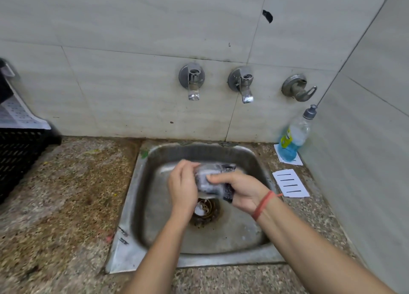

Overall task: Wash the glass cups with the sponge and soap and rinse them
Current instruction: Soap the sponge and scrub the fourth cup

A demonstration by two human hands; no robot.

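A clear glass cup (207,178), smeared with white foam and blurred, lies on its side in the air over the middle of the basin, between the two hands. The left hand (182,188) grasps its left end, fingers curled over the top of it. The right hand (242,193) comes in from the other side, its thumb lying across the front of the cup and its fingers clenched on a dark, black sponge (228,191) pressed to the glass. The blur hides how far the sponge wraps round the cup. A red thread band (263,205) circles the right wrist.

Directly below the cup sits the round, rust-stained drain (204,210) of a dull stainless steel sink (125,234), which is set into a speckled brown stone desk (66,194).

On the desk to the right of the sink lies a white card with black lines (290,183). Behind it, in the corner, a clear plastic soap bottle (292,136) with blue liquid and a grey cap stands on another white sheet.

On the pale tiled wall (110,83) above the sink are two chrome taps (192,82) and, to their right, a dull metal valve (297,89).

At the far left of the desk stands a black slatted plastic crate (20,158).
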